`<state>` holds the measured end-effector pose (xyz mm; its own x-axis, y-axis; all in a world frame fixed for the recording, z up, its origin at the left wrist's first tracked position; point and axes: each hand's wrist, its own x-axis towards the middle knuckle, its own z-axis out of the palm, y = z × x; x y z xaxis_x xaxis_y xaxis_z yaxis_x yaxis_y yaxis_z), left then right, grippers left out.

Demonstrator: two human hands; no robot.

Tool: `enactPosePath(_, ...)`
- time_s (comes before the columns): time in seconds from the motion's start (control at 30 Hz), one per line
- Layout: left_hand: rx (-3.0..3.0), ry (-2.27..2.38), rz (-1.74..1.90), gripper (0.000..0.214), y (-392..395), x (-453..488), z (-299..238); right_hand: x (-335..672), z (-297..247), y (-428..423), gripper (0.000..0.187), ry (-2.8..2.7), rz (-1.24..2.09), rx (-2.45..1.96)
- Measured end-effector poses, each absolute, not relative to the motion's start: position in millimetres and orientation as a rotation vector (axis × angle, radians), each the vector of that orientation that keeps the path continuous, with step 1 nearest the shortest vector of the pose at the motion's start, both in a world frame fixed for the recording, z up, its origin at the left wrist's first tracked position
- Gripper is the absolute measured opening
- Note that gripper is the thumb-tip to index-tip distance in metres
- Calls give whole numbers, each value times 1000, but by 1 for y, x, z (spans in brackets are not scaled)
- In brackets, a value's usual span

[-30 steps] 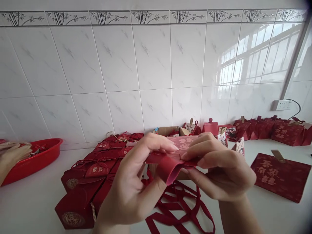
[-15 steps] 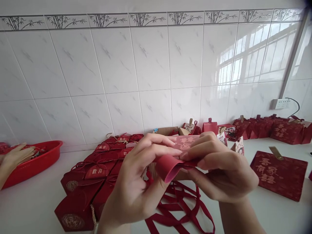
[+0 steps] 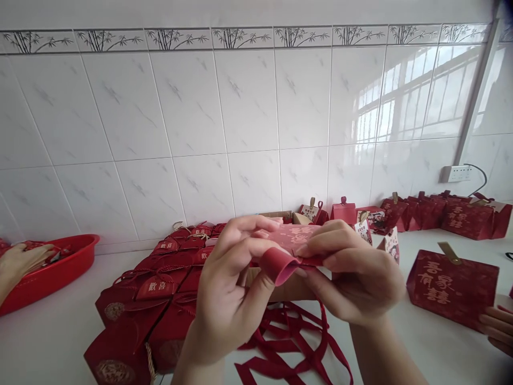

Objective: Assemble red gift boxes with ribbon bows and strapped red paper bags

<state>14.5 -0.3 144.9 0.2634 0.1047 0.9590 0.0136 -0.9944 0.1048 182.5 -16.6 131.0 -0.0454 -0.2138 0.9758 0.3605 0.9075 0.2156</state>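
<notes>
In front of me both hands hold a red paper gift box [image 3: 298, 235] with pale Chinese characters. A red ribbon-like loop [image 3: 276, 263] curls up from its top edge toward me. My left hand [image 3: 234, 278] is closed around the box's left side, its thumb beneath the loop. With thumb and fingers pinched, my right hand [image 3: 356, 272] grips the top edge beside the loop. The box's lower part is largely hidden behind my hands. Loose red ribbons [image 3: 296, 337] lie tangled on the white table below.
Tied red boxes [image 3: 160, 289] crowd the left. Another person's hand [image 3: 26, 262] reaches into a red basin [image 3: 64, 275]. At right, another hand [image 3: 499, 326] touches a standing red box [image 3: 452, 286]. More boxes [image 3: 467, 216] line the tiled wall.
Another person's hand has appeared at the right edge, beside the standing box. My hands and the held box have shifted slightly left, still gripping the same top edge.
</notes>
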Motion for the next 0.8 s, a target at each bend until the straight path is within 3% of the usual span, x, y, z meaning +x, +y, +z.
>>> enactPosePath(0.4,2496,198,1945,23,11,15,147,174,125,-11,28,-1589,105,-169)
enactPosePath(0.8,2427,252,1961,18,12,22,145,170,127,-6,41,-1429,90,-146)
